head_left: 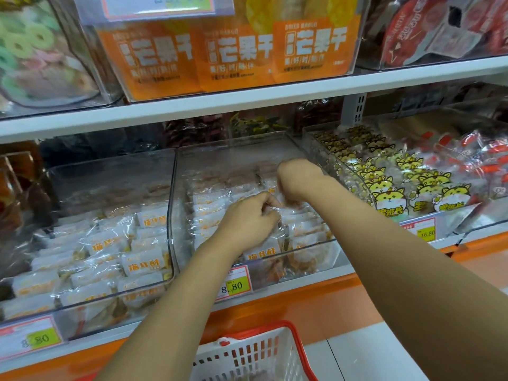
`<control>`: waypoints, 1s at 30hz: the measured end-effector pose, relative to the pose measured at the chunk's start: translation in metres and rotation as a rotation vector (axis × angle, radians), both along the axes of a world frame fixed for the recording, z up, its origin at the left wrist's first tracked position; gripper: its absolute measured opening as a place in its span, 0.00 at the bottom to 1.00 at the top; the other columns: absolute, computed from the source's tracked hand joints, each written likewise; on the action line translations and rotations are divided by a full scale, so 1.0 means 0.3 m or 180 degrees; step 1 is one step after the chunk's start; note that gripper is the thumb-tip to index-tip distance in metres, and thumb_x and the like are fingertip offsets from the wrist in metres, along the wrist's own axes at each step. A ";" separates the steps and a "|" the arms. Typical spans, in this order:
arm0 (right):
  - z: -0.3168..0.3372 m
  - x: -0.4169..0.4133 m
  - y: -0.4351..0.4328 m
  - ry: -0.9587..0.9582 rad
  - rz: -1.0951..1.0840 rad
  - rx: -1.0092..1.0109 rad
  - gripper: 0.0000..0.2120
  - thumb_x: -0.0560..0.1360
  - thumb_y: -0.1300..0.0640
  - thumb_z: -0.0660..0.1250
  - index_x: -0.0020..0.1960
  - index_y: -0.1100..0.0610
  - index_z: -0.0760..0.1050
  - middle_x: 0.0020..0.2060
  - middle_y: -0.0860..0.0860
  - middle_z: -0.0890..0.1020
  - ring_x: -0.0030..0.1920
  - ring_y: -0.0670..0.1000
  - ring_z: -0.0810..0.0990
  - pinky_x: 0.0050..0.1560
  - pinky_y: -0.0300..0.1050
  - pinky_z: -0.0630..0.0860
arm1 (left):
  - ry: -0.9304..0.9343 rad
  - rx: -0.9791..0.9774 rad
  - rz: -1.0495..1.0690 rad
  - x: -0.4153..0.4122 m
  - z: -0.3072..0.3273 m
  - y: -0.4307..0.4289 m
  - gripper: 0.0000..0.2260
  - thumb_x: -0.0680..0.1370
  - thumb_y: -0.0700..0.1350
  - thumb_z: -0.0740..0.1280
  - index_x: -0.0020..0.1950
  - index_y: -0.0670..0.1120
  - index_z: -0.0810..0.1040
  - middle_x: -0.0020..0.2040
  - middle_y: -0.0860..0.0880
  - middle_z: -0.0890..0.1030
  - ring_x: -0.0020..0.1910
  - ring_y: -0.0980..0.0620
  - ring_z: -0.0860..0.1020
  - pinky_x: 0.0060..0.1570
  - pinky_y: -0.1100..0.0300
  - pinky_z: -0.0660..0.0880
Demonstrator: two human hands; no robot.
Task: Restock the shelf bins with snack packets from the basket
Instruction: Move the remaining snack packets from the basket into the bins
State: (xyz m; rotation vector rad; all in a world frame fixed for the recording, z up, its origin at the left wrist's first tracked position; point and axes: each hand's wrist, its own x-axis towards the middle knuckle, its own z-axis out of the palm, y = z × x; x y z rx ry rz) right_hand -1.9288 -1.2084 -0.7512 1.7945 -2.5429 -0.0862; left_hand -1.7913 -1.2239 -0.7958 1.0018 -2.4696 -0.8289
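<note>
The white shelf point(247, 101) runs from 9 to 3 o'clock, and at the centre sits a clear bin point(176, 215) stacked with snack packets point(209, 204); the red-rimmed basket point(247, 356) stands at 6 o'clock, below the bin. Both hands reach into that bin. The left hand point(247, 224) curls its fingers round one of the snack packets, while the right hand point(295, 180), at its 1 o'clock, bends its fingers down onto the heap — whether they pinch anything cannot be told.
</note>
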 end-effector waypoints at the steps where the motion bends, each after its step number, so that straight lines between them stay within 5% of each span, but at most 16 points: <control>1: -0.013 0.004 -0.001 0.0101 -0.0025 -0.0142 0.16 0.74 0.66 0.65 0.62 0.61 0.75 0.59 0.59 0.78 0.59 0.57 0.78 0.55 0.46 0.75 | 0.0036 0.0020 0.0036 0.000 -0.002 0.001 0.06 0.77 0.46 0.63 0.52 0.54 0.75 0.40 0.55 0.77 0.36 0.54 0.73 0.38 0.60 0.67; 6: -0.026 0.002 -0.014 -0.0035 -0.0092 -0.0089 0.15 0.74 0.65 0.65 0.61 0.62 0.75 0.60 0.58 0.78 0.61 0.57 0.77 0.54 0.45 0.74 | 0.0298 0.0169 0.0304 -0.006 -0.011 -0.010 0.05 0.76 0.45 0.66 0.51 0.51 0.77 0.41 0.53 0.79 0.37 0.52 0.76 0.39 0.59 0.73; 10: -0.011 -0.008 -0.013 -0.0328 0.0080 0.0277 0.12 0.74 0.64 0.65 0.58 0.60 0.77 0.54 0.53 0.80 0.56 0.55 0.79 0.48 0.42 0.73 | 0.0603 0.0286 0.0737 -0.013 -0.013 -0.038 0.08 0.73 0.46 0.73 0.40 0.51 0.75 0.38 0.51 0.80 0.39 0.48 0.79 0.42 0.54 0.78; 15: 0.007 -0.007 0.028 -0.0806 0.0000 -0.0073 0.14 0.76 0.62 0.60 0.60 0.62 0.77 0.56 0.57 0.80 0.56 0.57 0.79 0.55 0.46 0.77 | 0.0790 -0.0118 0.0816 0.001 0.016 -0.037 0.06 0.74 0.46 0.72 0.39 0.47 0.77 0.37 0.49 0.80 0.38 0.48 0.80 0.41 0.50 0.79; 19: 0.101 0.035 0.150 -0.0343 0.0014 -0.1047 0.19 0.76 0.43 0.66 0.44 0.61 0.73 0.42 0.57 0.77 0.47 0.57 0.77 0.45 0.47 0.71 | 0.1249 -0.1258 0.0698 0.078 0.076 0.048 0.07 0.77 0.45 0.65 0.40 0.45 0.76 0.36 0.51 0.77 0.39 0.50 0.75 0.40 0.58 0.69; 23: 0.112 0.156 0.323 -0.0183 0.0197 -0.1216 0.20 0.75 0.41 0.65 0.39 0.58 0.69 0.36 0.55 0.74 0.43 0.58 0.77 0.39 0.45 0.67 | 0.1704 -0.1253 0.0660 0.236 0.075 0.225 0.17 0.80 0.46 0.61 0.32 0.46 0.66 0.27 0.53 0.65 0.29 0.56 0.65 0.29 0.65 0.60; 27: 0.011 0.261 0.482 -0.0405 0.0540 -0.0904 0.18 0.77 0.44 0.63 0.36 0.56 0.68 0.35 0.53 0.73 0.39 0.55 0.72 0.37 0.44 0.65 | 0.1460 -0.0713 0.0603 0.393 -0.070 0.321 0.20 0.79 0.51 0.60 0.30 0.43 0.65 0.26 0.51 0.62 0.27 0.56 0.62 0.29 0.62 0.58; 30: -0.144 0.313 0.564 -0.0798 0.0449 -0.0341 0.16 0.77 0.47 0.64 0.38 0.58 0.72 0.34 0.53 0.75 0.37 0.54 0.74 0.35 0.43 0.65 | 0.0506 -0.0234 0.0628 0.474 -0.241 0.368 0.20 0.80 0.49 0.63 0.31 0.40 0.67 0.25 0.47 0.65 0.26 0.53 0.64 0.30 0.58 0.58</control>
